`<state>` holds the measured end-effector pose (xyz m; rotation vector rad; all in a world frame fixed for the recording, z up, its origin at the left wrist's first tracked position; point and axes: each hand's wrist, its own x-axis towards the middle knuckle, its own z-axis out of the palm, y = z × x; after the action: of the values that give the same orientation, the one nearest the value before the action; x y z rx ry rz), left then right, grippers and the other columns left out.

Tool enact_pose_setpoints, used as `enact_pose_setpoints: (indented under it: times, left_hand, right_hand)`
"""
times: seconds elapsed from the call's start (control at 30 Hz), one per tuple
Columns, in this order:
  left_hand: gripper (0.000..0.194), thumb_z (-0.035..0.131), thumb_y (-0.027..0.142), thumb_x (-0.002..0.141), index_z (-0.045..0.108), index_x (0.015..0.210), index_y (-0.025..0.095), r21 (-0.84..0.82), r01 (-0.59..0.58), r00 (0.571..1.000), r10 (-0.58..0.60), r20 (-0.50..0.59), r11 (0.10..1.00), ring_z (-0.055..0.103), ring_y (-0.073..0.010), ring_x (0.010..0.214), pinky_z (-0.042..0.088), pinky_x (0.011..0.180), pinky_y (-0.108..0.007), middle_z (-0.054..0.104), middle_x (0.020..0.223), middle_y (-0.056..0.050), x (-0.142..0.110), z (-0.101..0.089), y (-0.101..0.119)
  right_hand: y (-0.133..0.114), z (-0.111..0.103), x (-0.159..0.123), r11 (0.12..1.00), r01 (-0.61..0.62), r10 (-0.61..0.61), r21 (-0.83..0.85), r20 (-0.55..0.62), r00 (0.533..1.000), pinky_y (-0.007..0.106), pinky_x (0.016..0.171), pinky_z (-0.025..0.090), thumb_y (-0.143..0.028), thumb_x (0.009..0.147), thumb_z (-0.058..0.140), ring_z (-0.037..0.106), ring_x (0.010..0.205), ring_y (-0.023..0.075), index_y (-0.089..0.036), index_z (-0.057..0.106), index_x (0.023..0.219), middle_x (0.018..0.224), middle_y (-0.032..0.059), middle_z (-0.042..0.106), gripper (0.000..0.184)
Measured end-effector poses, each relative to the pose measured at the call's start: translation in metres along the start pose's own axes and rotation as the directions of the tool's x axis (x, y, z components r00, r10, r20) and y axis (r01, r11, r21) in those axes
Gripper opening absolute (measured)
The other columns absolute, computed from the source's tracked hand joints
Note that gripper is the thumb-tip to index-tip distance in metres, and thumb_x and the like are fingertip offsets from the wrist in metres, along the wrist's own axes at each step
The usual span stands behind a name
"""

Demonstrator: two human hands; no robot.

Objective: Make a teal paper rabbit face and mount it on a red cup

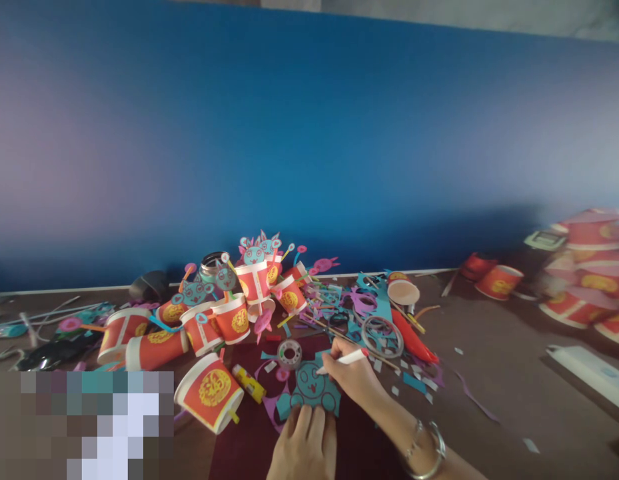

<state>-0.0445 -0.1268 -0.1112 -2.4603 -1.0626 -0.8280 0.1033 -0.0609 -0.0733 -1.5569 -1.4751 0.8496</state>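
My right hand (pixel 350 375) pinches a white marker pen (pixel 345 361) with a red end, its tip at the upper part of a teal paper cutout (pixel 319 402). The cutout bears a drawn round face with eyes, a mouth and curved outlines around it. From below, my left hand (pixel 305 445) lies on the cutout's lower edge, fingers stretched forward and pressing it down. Beneath both is a dark red sheet (pixel 239 443). Just beyond the cutout stands a roll of clear tape (pixel 290 354), with a yellow glue stick (pixel 249 383) to the left.
Several red paper cups (pixel 209 392) with paper faces and straws crowd the left and middle. Teal and purple scraps (pixel 362 301) pile up behind my hands, near a larger tape roll (pixel 382 336) and a red tool (pixel 413 337). Stacked cups (pixel 596 273) and a white power strip (pixel 592 373) lie right.
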Motion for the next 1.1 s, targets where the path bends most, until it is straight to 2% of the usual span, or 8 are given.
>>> enact_pose_setpoints:
  times: [0.2,0.47,0.7,1.1]
  left_hand:
    - [0.022,0.042,0.011,0.085,0.061,0.096,0.016,0.024,-0.018,0.999,0.017,0.028,1.000,0.055,-0.0159,0.073,0.047,0.073,-0.028,0.060,0.080,-0.003,0.0010,-0.0022,-0.0006]
    - [0.022,0.044,0.011,0.084,0.061,0.096,0.017,0.024,-0.019,1.000,0.019,0.011,1.000,0.055,-0.0164,0.075,0.048,0.073,-0.028,0.061,0.083,-0.003,-0.0003,-0.0005,-0.0006]
    - [0.023,0.042,0.010,0.084,0.062,0.095,0.017,0.009,-0.018,1.000,0.018,0.010,1.000,0.055,-0.0168,0.075,0.048,0.074,-0.029,0.061,0.082,-0.004,-0.0012,0.0011,-0.0008]
    - [0.024,0.040,0.011,0.086,0.062,0.095,0.016,-0.006,-0.007,1.000,0.007,-0.010,1.000,0.055,-0.0171,0.073,0.048,0.074,-0.029,0.060,0.081,-0.003,0.0000,-0.0002,-0.0005]
  right_hand:
    - [-0.0033,-0.0011,-0.0017,0.999,0.030,-0.030,-0.016,-0.005,1.000,0.020,0.042,0.036,-0.028,0.075,0.052,0.046,0.040,0.0099,-0.023,0.037,0.053,0.041,-0.0072,0.048,0.026]
    - [0.0011,0.0004,-0.0007,1.000,-0.006,0.005,0.023,0.026,1.000,0.020,0.045,0.039,-0.029,0.074,0.053,0.058,0.046,0.0134,-0.023,0.039,0.055,0.041,-0.0070,0.049,0.025]
    - [-0.0017,-0.0003,-0.0009,1.000,0.001,-0.001,-0.022,0.003,1.000,0.020,0.039,0.032,-0.023,0.071,0.050,0.044,0.037,0.0094,-0.023,0.036,0.052,0.037,-0.0080,0.047,0.024]
    - [-0.0057,-0.0010,-0.0019,0.999,0.025,-0.026,-0.023,-0.028,0.999,0.020,0.041,0.033,-0.027,0.073,0.049,0.044,0.039,0.0099,-0.023,0.036,0.053,0.040,-0.0069,0.048,0.024]
